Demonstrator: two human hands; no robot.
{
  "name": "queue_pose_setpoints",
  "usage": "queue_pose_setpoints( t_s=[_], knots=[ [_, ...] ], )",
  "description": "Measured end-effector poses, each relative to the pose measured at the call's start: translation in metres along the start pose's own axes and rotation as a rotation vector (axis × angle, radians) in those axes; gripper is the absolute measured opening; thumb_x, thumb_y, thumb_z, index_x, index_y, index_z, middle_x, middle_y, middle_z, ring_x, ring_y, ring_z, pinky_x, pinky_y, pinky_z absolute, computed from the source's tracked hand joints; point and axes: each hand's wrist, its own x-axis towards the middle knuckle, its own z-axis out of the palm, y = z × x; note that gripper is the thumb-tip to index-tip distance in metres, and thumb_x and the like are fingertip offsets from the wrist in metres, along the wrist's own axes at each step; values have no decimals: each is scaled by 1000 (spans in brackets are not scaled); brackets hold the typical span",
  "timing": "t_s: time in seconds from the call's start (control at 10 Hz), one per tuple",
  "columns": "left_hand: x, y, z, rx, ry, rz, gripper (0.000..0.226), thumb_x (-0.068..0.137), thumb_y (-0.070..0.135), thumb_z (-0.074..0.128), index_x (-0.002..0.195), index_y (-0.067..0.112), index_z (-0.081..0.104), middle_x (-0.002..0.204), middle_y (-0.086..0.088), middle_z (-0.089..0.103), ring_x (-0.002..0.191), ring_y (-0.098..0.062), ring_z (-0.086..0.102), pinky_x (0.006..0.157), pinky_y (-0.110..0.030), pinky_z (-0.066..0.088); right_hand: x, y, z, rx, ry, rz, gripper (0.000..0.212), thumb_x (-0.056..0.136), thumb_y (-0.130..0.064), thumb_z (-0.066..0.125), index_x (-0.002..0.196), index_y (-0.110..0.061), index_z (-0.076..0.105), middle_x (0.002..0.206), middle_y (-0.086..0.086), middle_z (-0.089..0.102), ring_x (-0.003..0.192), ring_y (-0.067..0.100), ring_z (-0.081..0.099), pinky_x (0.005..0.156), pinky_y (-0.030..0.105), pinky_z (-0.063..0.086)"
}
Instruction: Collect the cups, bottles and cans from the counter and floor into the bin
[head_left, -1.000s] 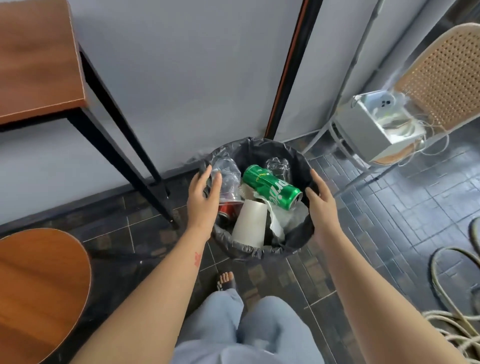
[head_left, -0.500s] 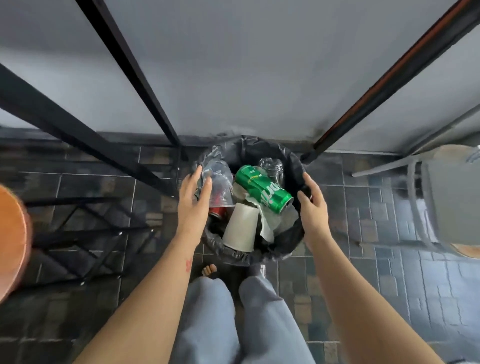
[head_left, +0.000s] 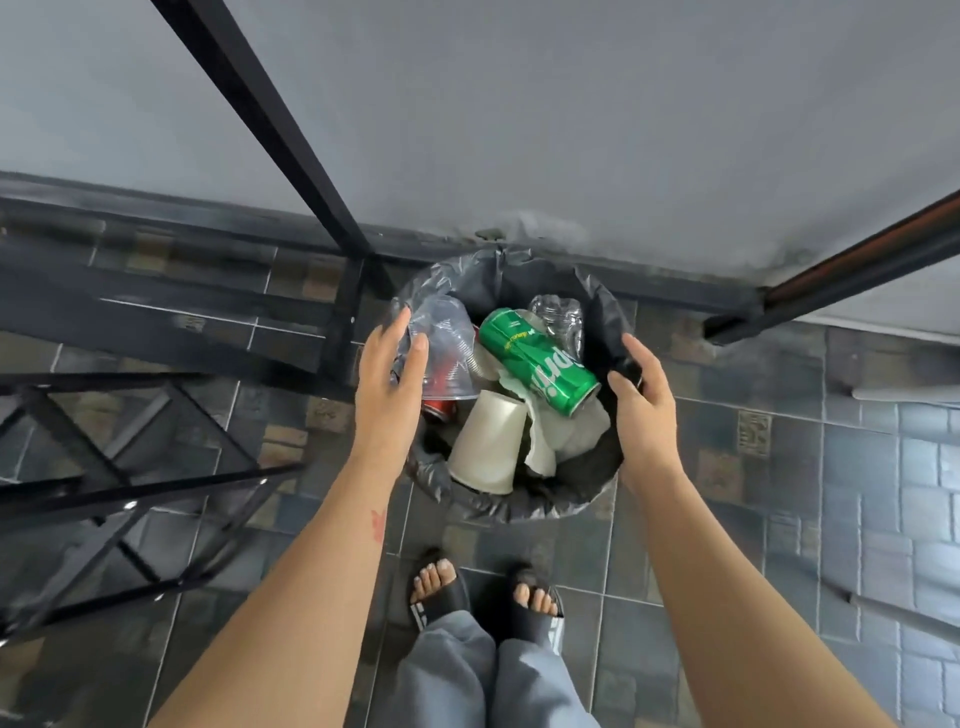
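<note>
Both hands at the bin (head_left: 519, 512) rim.
Left hand (head_left: 387, 387) seemingly grips the rim beside a clear cup (head_left: 447, 345); right hand (head_left: 644, 405) clamps the liner; green can (head_left: 537, 361) lies between.

A black liner (head_left: 602, 312) is seen around the bin, and within it a bright green can (head_left: 537, 361) with white lettering is shown at about 1 o'clock from an off-white paper cup (head_left: 488, 441). A clear, ribbed plastic cup (head_left: 447, 348) is found at 10 o'clock in the bin, with a red can (head_left: 439, 408) glimpsed beneath it and a colourless crumpled bottle (head_left: 558, 319) at 12 o'clock. The floor (head_left: 753, 467) is tiled in dark grey and blue-grey with brownish mottled squares, the wall (head_left: 519, 114) is painted plain pale grey, black slides (head_left: 436, 597) with white stripes are worn below light grey trousers (head_left: 467, 675), and a small red mark (head_left: 378, 524) is carried on the left forearm.
</note>
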Motion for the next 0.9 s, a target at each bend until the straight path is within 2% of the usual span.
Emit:
queue_pose_setpoints(
  t_s=[0.2, 0.3, 0.4, 0.5, 0.6, 0.7, 0.8, 0.9],
  knots=[
    [57, -62, 26, 1, 15, 41, 38, 93, 60, 47, 130, 67, 42, 157, 16, 29, 145, -1, 23, 120, -42, 23, 56, 54, 31, -3, 7, -34, 49, 90, -17, 55, 118, -58, 57, 132, -20, 57, 124, 9, 53, 109, 42, 41],
    [73, -85, 33, 22, 28, 47, 38, 95, 58, 46, 132, 65, 41, 158, 16, 27, 146, 0, 21, 121, -40, 23, 72, 75, 45, -28, 35, -5, 49, 91, -19, 55, 118, -59, 55, 133, -18, 56, 122, 10, 53, 109, 43, 40],
    [84, -105, 35, 101, 9, 29, 41, 99, 54, 42, 140, 55, 40, 162, 11, 18, 147, -3, 17, 118, -33, 21, 81, 93, 54, -60, 36, -13, 50, 93, -17, 54, 125, -55, 52, 138, -19, 51, 128, 9, 48, 112, 38, 36],
    [94, -117, 32, 208, -10, 34, 48, 101, 53, 35, 148, 52, 28, 163, 11, 10, 148, -7, 17, 107, -27, 19, 83, 100, 65, -159, 29, -150, 54, 95, -17, 54, 140, -43, 44, 148, -20, 40, 135, 0, 36, 108, 23, 27],
    [100, -127, 24, 355, -75, 23, 58, 99, 57, 34, 152, 50, 13, 164, 11, 4, 148, -16, 19, 109, -33, 24, 86, 102, 71, -351, 23, -229, 61, 97, -29, 53, 152, -37, 28, 160, -13, 22, 144, 6, 23, 111, 25, 22],
    [99, -137, 9, 580, -180, -40, 65, 93, 69, 25, 149, 54, -5, 164, 13, -2, 151, -20, 13, 119, -50, 18, 77, 108, 62, -621, -41, -207, 65, 99, -42, 46, 155, -39, 13, 164, -10, 10, 149, 16, 16, 118, 39, 20],
    [91, -121, -5, 801, -261, -145, 65, 94, 69, 14, 149, 51, -14, 165, 11, -10, 152, -19, -3, 119, -58, 5, 64, 92, 50, -830, -127, -134, 65, 100, -50, 36, 156, -39, 5, 164, -10, 3, 151, 18, 8, 121, 42, 14],
    [75, -94, -10, 846, -282, -127, 65, 98, 64, 13, 153, 42, -13, 164, 6, -15, 151, -18, -11, 121, -52, -2, 43, 69, 40, -961, -160, -175, 65, 100, -52, 32, 156, -35, 3, 164, -9, 1, 151, 17, 2, 122, 42, 10]
  ],
)
